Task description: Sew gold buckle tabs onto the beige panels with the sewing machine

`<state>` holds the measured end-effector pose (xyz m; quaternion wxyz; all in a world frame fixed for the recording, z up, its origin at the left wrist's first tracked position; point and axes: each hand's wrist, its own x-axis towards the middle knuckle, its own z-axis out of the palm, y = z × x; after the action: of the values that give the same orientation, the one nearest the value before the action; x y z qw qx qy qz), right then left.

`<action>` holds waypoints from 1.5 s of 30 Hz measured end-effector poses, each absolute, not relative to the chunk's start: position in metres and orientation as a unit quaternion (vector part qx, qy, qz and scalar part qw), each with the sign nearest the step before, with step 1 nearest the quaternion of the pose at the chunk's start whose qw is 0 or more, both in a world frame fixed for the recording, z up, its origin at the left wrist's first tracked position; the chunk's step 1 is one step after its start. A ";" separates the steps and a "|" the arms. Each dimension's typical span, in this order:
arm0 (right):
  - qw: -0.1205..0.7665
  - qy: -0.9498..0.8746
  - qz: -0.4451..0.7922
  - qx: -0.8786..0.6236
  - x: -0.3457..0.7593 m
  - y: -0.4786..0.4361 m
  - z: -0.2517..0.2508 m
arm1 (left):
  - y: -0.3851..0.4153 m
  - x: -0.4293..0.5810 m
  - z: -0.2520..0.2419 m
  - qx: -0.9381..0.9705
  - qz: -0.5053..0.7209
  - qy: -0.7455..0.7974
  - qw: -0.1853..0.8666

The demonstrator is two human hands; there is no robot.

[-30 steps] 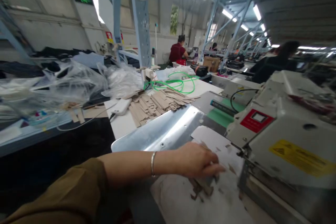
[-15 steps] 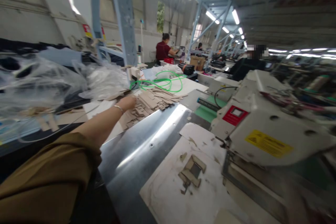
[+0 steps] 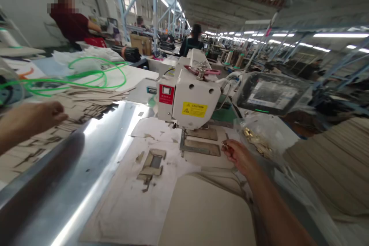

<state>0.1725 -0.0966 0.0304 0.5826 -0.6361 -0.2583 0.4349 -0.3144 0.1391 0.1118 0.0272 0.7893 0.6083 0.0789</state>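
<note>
My left hand (image 3: 47, 116) hangs at the left edge, its fingers loosely curled, just over a spread pile of beige cut strips (image 3: 86, 109). It holds nothing I can see. My right hand (image 3: 239, 157) is in front of a white sewing machine (image 3: 188, 102), beside its flat metal template plate (image 3: 200, 147). A small thin metal piece shows pinched at its fingertips. Close to that hand lies a clear bag of small brass parts (image 3: 256, 140). Beige frame-shaped pieces (image 3: 151, 165) rest on a worn white sheet (image 3: 121, 207).
A polished steel table surface (image 3: 95, 150) runs along the left. A tall stack of beige sheets (image 3: 325, 161) fills the right side, below a mounted screen (image 3: 269, 93). Green tubing (image 3: 77, 82) lies behind the strips. Co-workers sit along the rows beyond.
The view has swung right, bringing the machine to the middle. My right hand has come into view at the template plate. My left hand has drawn back from the pile toward the left edge.
</note>
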 end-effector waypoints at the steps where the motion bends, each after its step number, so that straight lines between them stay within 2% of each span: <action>1: 0.582 -0.253 0.444 -0.632 0.171 -0.096 0.032 | 0.134 -0.306 0.107 0.794 0.061 0.604 0.036; 3: 0.577 -0.238 0.460 -0.631 0.167 -0.095 0.036 | 0.115 -0.272 0.092 0.831 0.033 0.542 0.119; 6: 0.557 -0.232 0.476 -0.640 0.163 -0.095 0.039 | 0.069 -0.201 0.071 0.872 -0.004 0.371 0.320; 8: 0.545 -0.245 0.485 -0.639 0.160 -0.097 0.038 | 0.043 -0.161 0.066 0.881 -0.030 0.289 0.373; 10: 0.540 -0.261 0.487 -0.635 0.158 -0.099 0.037 | 0.027 -0.134 0.068 0.899 -0.031 0.247 0.359; 16: 0.537 -0.309 0.491 -0.612 0.152 -0.104 0.033 | 0.012 -0.083 0.081 0.972 0.105 0.139 0.156; 19: 0.518 -0.334 0.483 -0.622 0.147 -0.105 0.032 | 0.003 -0.053 0.073 0.962 0.153 0.161 0.158; 21: 0.505 -0.362 0.465 -0.631 0.144 -0.106 0.030 | -0.004 -0.033 0.065 0.955 0.139 0.213 0.155; 24: 0.482 -0.411 0.427 -0.646 0.143 -0.107 0.027 | -0.013 -0.012 0.055 0.959 0.098 0.250 0.091; 27: 0.434 -0.489 0.333 -0.680 0.144 -0.107 0.026 | -0.021 0.001 0.051 0.965 0.066 0.250 0.050; 31: 0.327 -0.600 0.129 -0.719 0.142 -0.107 0.028 | -0.030 0.012 0.052 0.962 0.051 0.256 0.079; 33: 0.269 -0.622 0.076 -0.731 0.138 -0.109 0.030 | -0.033 0.016 0.054 0.954 0.048 0.275 0.114; 37: 0.201 -0.628 0.051 -0.750 0.130 -0.111 0.033 | -0.035 0.020 0.057 0.944 0.043 0.294 0.140; 45: 0.195 -0.633 0.021 -0.749 0.127 -0.113 0.037 | -0.017 0.031 0.045 0.940 0.081 0.277 0.180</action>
<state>0.1269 -0.1129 0.0367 0.1949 -0.7487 -0.6333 0.0206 0.0311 -0.0168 0.0446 0.1800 0.9403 0.2773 0.0808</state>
